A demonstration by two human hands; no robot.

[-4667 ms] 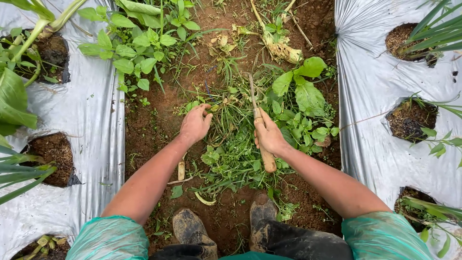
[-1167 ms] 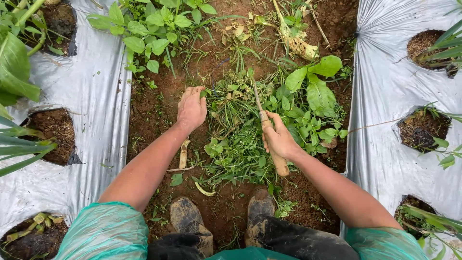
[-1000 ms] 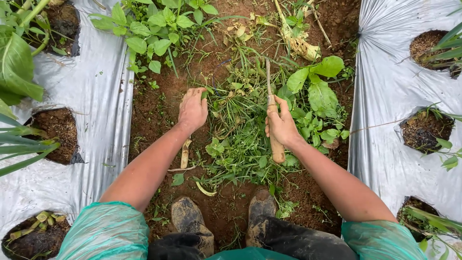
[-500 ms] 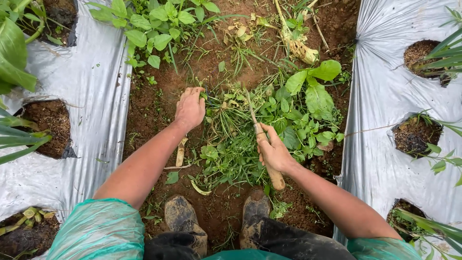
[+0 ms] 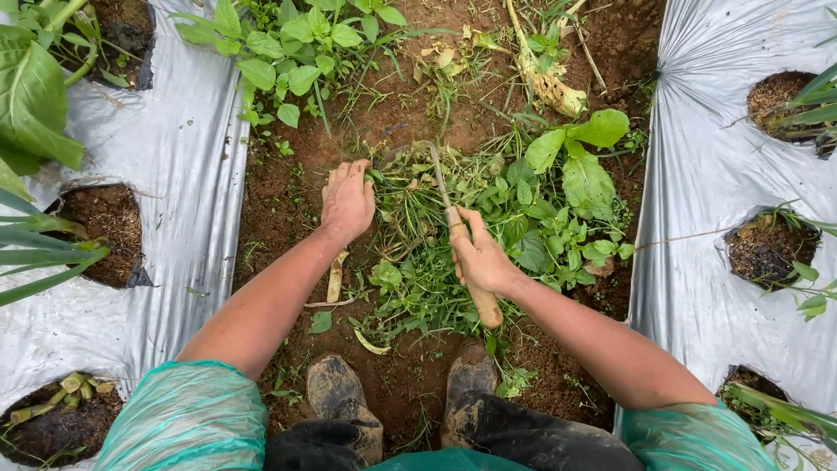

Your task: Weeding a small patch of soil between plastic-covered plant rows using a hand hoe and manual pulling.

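Knife (image 5: 462, 253) in R hand (image 5: 482, 260); L hand (image 5: 347, 201) on weeds (image 5: 418, 218).

You have two hands (image 5: 349, 202) at work, two muddy boots (image 5: 342, 403) and one wooden-handled knife (image 5: 459, 240). Two silver mulch sheets (image 5: 183, 201) flank you.

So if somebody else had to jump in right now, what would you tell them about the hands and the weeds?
Right hand: closed round the wooden handle of a small weeding tool, thin blade pointing away into the weed clump.
Left hand: fingers pressed down on the clump's left edge, holding no tool.
Where things are: the clump lies on the bare soil strip between two sheets of silver plastic mulch, just ahead of the muddy boots.
Done: cut and loose greens lie heaped between the hands.
Left: leafy weeds stand rooted to the right, and more at the far left of the strip.
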